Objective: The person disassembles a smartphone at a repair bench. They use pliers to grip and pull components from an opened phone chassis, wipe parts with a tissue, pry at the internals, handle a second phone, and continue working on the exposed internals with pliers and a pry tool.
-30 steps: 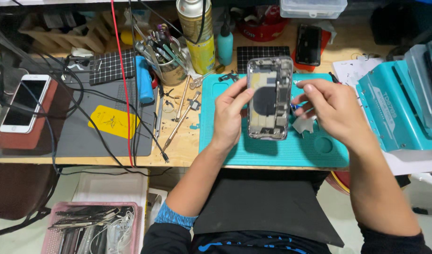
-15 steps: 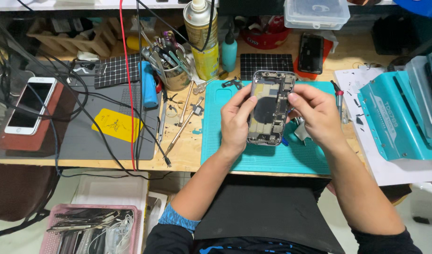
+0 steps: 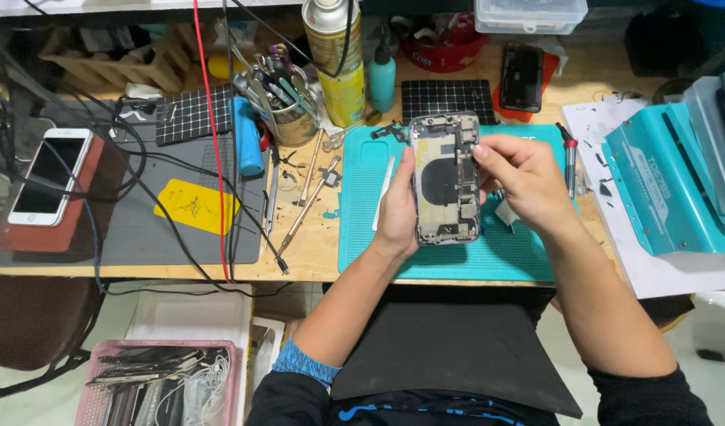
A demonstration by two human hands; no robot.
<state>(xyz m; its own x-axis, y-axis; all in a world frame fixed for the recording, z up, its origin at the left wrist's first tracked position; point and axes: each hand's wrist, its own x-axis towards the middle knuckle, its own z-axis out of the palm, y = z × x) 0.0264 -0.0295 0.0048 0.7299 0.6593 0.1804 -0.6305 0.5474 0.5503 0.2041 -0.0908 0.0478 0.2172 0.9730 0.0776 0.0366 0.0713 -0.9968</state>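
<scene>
An opened phone body (image 3: pixel 445 180) with its inner parts showing is held upright above a teal work mat (image 3: pixel 362 229). My left hand (image 3: pixel 396 207) grips its left edge, thumb along the side. My right hand (image 3: pixel 520 180) is at its right edge, fingertips pinched at the upper right of the inner parts. Whether a small tool or part is between those fingers is too small to tell.
A white phone (image 3: pixel 48 175) lies on a red block at left. A tool cup (image 3: pixel 287 110), yellow spray can (image 3: pixel 335 59), teal bottle (image 3: pixel 382 79), tweezers (image 3: pixel 303 209) and cables crowd the bench. A dark phone (image 3: pixel 522 76) lies behind, a teal machine (image 3: pixel 670 181) at right.
The view shifted slightly; the phone body stays between both hands. My right hand has risen from the phone's lower right side to its upper right edge.
</scene>
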